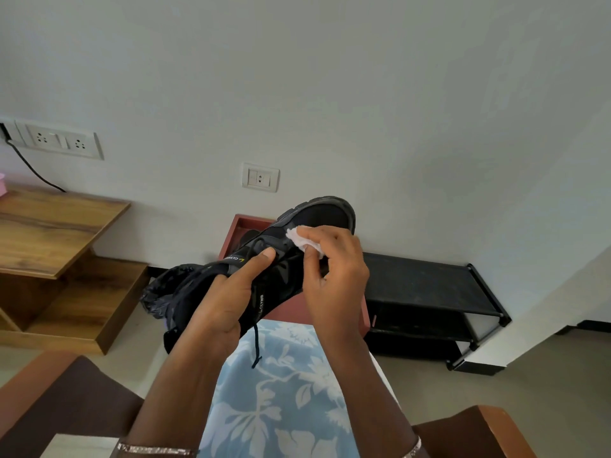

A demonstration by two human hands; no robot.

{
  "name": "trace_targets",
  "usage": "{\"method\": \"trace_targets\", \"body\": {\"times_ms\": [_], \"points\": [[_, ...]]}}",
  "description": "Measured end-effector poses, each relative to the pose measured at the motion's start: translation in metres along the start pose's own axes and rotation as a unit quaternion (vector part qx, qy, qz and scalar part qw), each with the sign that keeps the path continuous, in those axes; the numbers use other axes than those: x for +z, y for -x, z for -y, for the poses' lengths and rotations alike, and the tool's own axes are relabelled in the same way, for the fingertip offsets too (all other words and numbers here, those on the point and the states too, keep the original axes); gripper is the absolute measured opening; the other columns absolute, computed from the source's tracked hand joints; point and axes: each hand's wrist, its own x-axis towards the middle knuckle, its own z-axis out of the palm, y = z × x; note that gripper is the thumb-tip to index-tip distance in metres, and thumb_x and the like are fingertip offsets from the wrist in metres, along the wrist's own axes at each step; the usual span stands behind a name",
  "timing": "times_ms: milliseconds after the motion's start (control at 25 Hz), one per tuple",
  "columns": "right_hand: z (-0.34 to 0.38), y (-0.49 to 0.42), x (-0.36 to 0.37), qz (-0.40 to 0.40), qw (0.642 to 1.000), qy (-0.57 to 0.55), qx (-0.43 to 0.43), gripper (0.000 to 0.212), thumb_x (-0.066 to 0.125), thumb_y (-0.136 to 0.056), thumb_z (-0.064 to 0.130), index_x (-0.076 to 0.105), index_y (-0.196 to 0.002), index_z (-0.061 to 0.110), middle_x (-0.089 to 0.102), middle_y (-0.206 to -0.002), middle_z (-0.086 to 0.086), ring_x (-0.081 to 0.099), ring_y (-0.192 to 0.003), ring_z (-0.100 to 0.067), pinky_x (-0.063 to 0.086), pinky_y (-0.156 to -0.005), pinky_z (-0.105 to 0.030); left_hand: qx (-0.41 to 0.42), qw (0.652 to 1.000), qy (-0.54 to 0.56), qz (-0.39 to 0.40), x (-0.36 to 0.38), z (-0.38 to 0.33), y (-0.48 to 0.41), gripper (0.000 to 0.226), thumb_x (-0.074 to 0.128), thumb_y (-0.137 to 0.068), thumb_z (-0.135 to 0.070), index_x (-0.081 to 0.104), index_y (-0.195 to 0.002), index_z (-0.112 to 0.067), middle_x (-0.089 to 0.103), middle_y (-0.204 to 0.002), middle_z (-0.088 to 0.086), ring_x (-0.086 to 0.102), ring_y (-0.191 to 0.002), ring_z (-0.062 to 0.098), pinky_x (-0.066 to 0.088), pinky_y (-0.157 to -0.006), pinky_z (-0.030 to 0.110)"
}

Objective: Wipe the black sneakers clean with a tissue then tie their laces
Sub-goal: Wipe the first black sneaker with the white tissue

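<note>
A black sneaker is held up in front of me, toe pointing away toward the wall. My left hand grips it around the heel and collar, thumb lying along the tongue. My right hand pinches a crumpled white tissue and presses it on the sneaker's upper near the toe. A loose black lace hangs down from the sneaker over my lap. Part of a second dark shoe shows inside the red box behind.
An open red shoe box stands on the floor ahead, beside a black shoe rack against the wall. A wooden stepped table is at the left. A black plastic bag lies behind the sneaker's heel. Brown chair arms flank my lap.
</note>
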Motion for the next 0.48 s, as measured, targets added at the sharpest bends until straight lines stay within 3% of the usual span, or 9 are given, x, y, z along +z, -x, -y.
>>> {"method": "trace_targets", "body": {"times_ms": [120,240,480], "points": [[-0.001,0.022,0.0,-0.007,0.999,0.025,-0.035,0.027,0.053,-0.094,0.014,0.077,-0.106,0.007,0.07,-0.106,-0.004,0.062,-0.103,-0.018,0.047,-0.092,-0.013,-0.056,0.996,0.063,0.022,0.0,0.0,0.001,0.03,0.075,-0.085,-0.026,0.072,-0.106,-0.006,0.078,-0.098,0.015,0.076,-0.089,0.028,0.057,-0.09,0.042],[-0.008,0.027,-0.005,-0.041,0.999,-0.001,0.006,0.025,0.054,-0.093,0.014,0.075,-0.103,0.003,0.069,-0.105,-0.008,0.065,-0.102,-0.019,0.048,-0.089,-0.009,-0.084,0.994,0.063,0.02,-0.001,0.001,-0.001,0.028,0.074,-0.084,-0.029,0.072,-0.103,-0.008,0.078,-0.093,0.015,0.077,-0.077,0.027,0.057,-0.077,0.038],[-0.022,0.018,-0.018,-0.032,0.999,0.007,0.02,0.018,0.061,-0.088,0.017,0.075,-0.096,0.009,0.071,-0.097,-0.002,0.065,-0.094,-0.016,0.055,-0.073,-0.019,-0.117,0.988,0.094,0.035,-0.01,0.0,-0.008,0.028,0.074,-0.084,-0.031,0.077,-0.102,-0.01,0.077,-0.104,0.016,0.074,-0.089,0.033,0.052,-0.097,0.046]]}}
